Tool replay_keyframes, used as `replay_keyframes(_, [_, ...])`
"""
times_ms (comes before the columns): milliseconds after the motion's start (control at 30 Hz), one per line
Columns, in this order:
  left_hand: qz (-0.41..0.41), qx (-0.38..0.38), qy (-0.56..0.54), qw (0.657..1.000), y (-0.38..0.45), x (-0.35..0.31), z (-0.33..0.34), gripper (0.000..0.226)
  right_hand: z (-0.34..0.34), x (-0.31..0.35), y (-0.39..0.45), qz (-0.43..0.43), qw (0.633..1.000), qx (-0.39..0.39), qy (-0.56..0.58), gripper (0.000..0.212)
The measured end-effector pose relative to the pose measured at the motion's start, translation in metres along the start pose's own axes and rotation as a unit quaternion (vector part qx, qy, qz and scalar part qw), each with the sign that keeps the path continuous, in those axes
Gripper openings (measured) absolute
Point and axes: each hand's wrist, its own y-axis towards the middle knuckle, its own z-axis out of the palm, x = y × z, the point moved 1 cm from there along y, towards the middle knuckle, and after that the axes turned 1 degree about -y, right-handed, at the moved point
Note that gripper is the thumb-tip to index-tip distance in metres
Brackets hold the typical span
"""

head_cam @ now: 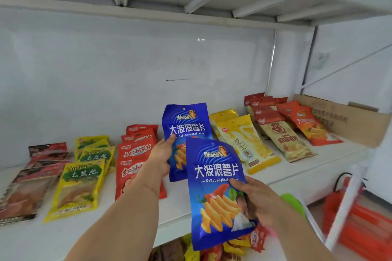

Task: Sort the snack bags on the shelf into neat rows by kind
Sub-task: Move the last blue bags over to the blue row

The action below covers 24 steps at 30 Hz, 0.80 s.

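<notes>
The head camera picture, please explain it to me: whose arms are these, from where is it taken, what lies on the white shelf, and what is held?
There is no machine here. A camera worn on a person's head looks forward and down, so the two bare arms are the wearer's own. The left hand holds one glossy blue potato-chip bag; the right hand holds a second identical blue bag. On the white shelf board lie rows of flat bags: yellow-and-green ones, red ones, pale yellow ones.

Two blue bags over the shelf

I see my left hand (pixel 161 155) gripping the farther blue bag (pixel 186 125), my right hand (pixel 257 201) the nearer blue bag (pixel 216 193), above the shelf (pixel 135 224) front edge.
</notes>
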Motion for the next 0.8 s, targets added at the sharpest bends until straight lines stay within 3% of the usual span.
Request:
replay_keyframes(200, [0.000,-0.001,0.007,1.000,0.032,0.022,0.023,0.035,-0.030,0.002,0.008,-0.011,0.999,-0.035,0.033,0.052])
replay_keyframes(500, [0.055,-0.075,0.094,0.991,0.064,0.043,0.032,0.030,-0.048,0.005,0.034,-0.004,0.999,-0.045,0.011,0.048])
replay_keyframes(600, [0.105,-0.117,0.168,0.973,0.067,0.042,0.036,0.031,-0.055,0.014,0.046,-0.006,1.000,-0.029,0.000,0.046])
replay_keyframes(800, [0.147,-0.168,0.197,0.955,0.061,0.049,0.040,0.026,-0.063,0.029,0.072,-0.029,1.000,0.010,0.004,0.043])
